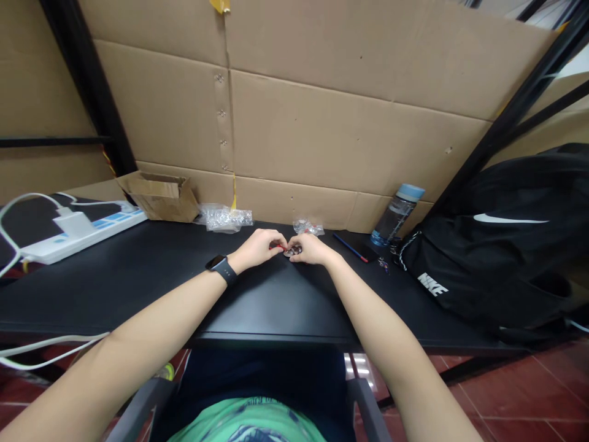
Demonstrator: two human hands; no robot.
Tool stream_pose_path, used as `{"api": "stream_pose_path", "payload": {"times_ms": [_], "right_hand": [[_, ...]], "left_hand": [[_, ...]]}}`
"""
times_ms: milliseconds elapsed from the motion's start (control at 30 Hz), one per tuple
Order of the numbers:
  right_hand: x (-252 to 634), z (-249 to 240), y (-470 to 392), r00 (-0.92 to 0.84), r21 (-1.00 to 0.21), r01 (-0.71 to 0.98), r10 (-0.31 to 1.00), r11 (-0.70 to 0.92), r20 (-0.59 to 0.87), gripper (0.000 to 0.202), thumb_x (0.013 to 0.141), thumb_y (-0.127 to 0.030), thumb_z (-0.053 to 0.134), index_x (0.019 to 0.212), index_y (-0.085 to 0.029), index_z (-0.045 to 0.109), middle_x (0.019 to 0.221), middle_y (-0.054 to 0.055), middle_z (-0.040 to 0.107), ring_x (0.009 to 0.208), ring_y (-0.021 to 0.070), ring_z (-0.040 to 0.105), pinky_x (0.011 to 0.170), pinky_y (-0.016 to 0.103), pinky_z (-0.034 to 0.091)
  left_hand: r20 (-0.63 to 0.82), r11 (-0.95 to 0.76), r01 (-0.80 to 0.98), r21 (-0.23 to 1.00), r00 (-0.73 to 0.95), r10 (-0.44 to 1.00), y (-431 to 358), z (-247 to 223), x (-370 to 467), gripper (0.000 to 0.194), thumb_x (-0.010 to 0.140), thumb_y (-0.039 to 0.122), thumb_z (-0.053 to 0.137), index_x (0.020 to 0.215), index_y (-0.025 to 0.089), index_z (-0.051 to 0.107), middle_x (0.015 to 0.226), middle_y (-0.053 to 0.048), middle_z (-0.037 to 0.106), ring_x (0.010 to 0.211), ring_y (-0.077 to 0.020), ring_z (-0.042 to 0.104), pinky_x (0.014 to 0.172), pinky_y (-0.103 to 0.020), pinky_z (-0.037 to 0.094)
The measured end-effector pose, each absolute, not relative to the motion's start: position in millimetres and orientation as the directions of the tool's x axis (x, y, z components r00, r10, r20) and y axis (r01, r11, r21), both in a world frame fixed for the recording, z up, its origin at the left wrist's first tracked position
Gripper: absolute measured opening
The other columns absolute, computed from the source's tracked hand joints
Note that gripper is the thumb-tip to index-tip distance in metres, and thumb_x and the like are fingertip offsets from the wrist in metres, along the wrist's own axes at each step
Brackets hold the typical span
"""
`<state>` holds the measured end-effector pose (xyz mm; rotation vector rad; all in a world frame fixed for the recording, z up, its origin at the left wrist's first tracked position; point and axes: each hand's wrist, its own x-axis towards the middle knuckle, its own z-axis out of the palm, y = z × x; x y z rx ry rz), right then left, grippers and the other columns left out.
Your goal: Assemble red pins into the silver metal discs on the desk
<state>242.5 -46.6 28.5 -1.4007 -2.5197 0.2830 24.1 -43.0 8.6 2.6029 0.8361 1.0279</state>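
Both hands meet over the middle of the black table. My left hand, with a dark watch at the wrist, pinches a small red piece. Fingers of my right hand close around a small shiny object with dark and clear parts, too small to name. The two pieces touch or nearly touch; the fingers hide where they meet. Just behind my right hand lies a small clear plastic bag with bits of red in it.
At the back left stand an open cardboard box and bubble wrap. A white power strip lies at far left. On the right are a blue pencil, a water bottle and a black backpack. Cardboard walls the back.
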Motion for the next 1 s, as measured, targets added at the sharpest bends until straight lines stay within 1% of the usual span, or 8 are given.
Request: {"api": "stream_pose_path", "payload": {"times_ms": [100,233,533,733,867,1000], "right_hand": [[242.2,27.4,-46.5,-0.509,-0.272,0.808,0.852,0.522,0.125,0.027,0.072,-0.025,0.081,0.099,-0.022,0.075,0.091,0.001,0.075,0.082,0.0167,0.067,0.07,0.023,0.043],[242.5,25.8,-45.6,-0.513,-0.25,0.81,0.847,0.531,0.137,0.026,0.074,-0.026,0.08,0.099,-0.024,0.075,0.092,0.001,0.075,0.085,0.0179,0.067,0.073,0.024,0.042],[240.4,25.8,-47.3,-0.507,-0.238,0.819,0.853,0.522,0.128,0.027,0.075,-0.028,0.079,0.101,-0.024,0.074,0.096,0.002,0.076,0.089,0.0195,0.067,0.075,0.025,0.042],[241.0,25.7,-47.0,-0.509,-0.243,0.812,0.848,0.531,0.151,0.026,0.075,-0.028,0.08,0.1,-0.024,0.074,0.097,0.002,0.076,0.09,0.0198,0.067,0.076,0.026,0.041],[240.1,24.7,-47.4,-0.515,-0.247,0.805,0.842,0.539,0.16,0.025,0.075,-0.029,0.08,0.098,-0.023,0.074,0.093,0.002,0.075,0.085,0.0187,0.067,0.074,0.025,0.041],[240.0,24.2,-47.3,-0.52,-0.242,0.8,0.836,0.549,0.177,0.025,0.074,-0.028,0.08,0.098,-0.022,0.074,0.094,0.003,0.075,0.087,0.0194,0.067,0.075,0.026,0.042]], "left_hand": [[0.553,-0.81,0.433,0.395,0.592,0.586,-43.5,8.9,24.0,0.013,0.086,0.02,0.064,0.092,0.021,0.074,0.09,-0.002,0.074,0.08,-0.0152,0.068,0.077,-0.026,0.049],[0.557,-0.813,0.43,0.393,0.591,0.583,-43.5,8.5,24.1,0.013,0.086,0.02,0.064,0.092,0.021,0.074,0.09,-0.002,0.075,0.079,-0.0151,0.068,0.077,-0.026,0.049],[0.556,-0.809,0.426,0.404,0.588,0.588,-43.6,8.8,24.2,0.012,0.086,0.021,0.064,0.092,0.021,0.075,0.088,-0.001,0.075,0.077,-0.0148,0.068,0.076,-0.025,0.05],[0.556,-0.808,0.427,0.406,0.586,0.589,-43.0,7.5,24.3,0.011,0.086,0.021,0.065,0.091,0.022,0.075,0.087,-0.001,0.075,0.075,-0.0141,0.068,0.074,-0.024,0.049],[0.554,-0.802,0.387,0.454,0.583,0.595,-42.8,7.1,24.6,0.013,0.086,0.021,0.064,0.095,0.02,0.073,0.09,-0.002,0.076,0.079,-0.0153,0.071,0.078,-0.025,0.053],[0.55,-0.794,0.367,0.485,0.577,0.603,-42.0,6.0,24.2,0.012,0.085,0.022,0.065,0.096,0.02,0.072,0.09,-0.003,0.076,0.08,-0.0158,0.072,0.079,-0.026,0.055]]}}
